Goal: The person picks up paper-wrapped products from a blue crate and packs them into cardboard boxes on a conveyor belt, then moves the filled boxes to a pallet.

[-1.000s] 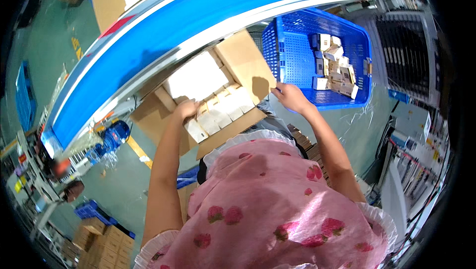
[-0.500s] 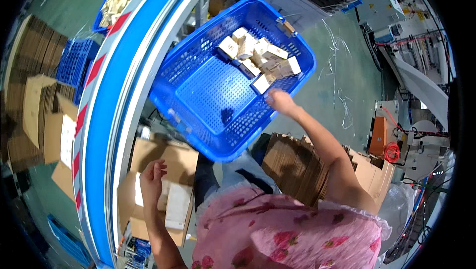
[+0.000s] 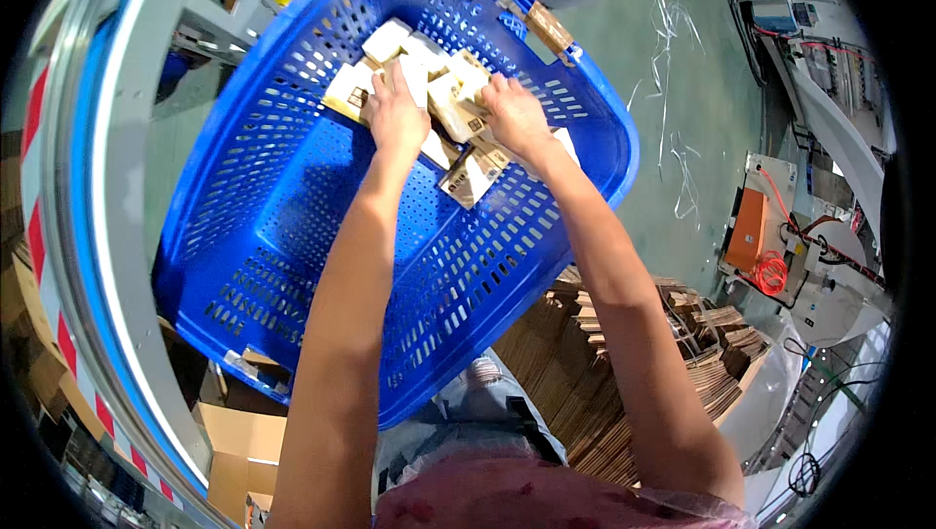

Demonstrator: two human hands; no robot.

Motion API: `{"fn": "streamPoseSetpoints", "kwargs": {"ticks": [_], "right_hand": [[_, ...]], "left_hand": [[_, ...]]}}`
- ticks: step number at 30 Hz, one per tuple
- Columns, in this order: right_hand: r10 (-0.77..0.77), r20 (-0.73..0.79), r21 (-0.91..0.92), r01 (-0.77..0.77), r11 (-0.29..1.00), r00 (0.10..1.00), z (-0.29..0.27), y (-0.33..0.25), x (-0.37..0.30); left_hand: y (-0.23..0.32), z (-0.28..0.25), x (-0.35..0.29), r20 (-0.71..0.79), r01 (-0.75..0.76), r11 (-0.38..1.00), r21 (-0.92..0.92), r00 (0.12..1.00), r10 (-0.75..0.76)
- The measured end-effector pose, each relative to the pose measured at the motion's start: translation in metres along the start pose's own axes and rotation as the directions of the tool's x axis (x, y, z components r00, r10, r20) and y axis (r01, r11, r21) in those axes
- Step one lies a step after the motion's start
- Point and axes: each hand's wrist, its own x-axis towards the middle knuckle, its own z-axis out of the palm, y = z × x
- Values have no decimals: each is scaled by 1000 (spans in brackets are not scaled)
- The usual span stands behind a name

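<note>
Both my arms reach into a large blue perforated plastic basket (image 3: 219,202). Small white and cream cartons lie heaped at its far end. My left hand (image 3: 397,117) is on the left part of the heap, its fingers closed about a small white carton (image 3: 416,83). To the right, my right hand (image 3: 517,119) has its fingers curled over a cream carton (image 3: 454,110); the fingertips are partly hidden. Nearer me, another small carton (image 3: 470,181) lies tilted against the others. A white carton (image 3: 387,39) sits at the back of the heap.
A conveyor (image 3: 127,266) with a pale metal frame runs along the left. An open cardboard box (image 3: 244,431) stands below the basket's near left corner. Stacked flat cardboard (image 3: 556,363) lies at lower right. Loose clear strapping (image 3: 668,71) is on the green floor, beside machinery with an orange box (image 3: 748,227).
My left hand has come from beside the conveyor into the basket. My right hand has moved from the basket's near right side onto the cartons. The view has moved closer to the basket.
</note>
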Motion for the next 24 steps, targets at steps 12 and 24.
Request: {"fn": "streamPoseSetpoints", "kwargs": {"ticks": [12, 24], "right_hand": [[116, 25, 268, -118, 956, 993, 49, -47, 17], [341, 392, 445, -500, 743, 855, 42, 11, 68]], "left_hand": [[-50, 48, -76, -153, 210, 806, -553, 926, -346], [-27, 59, -50, 137, 543, 626, -560, 805, -577]]}}
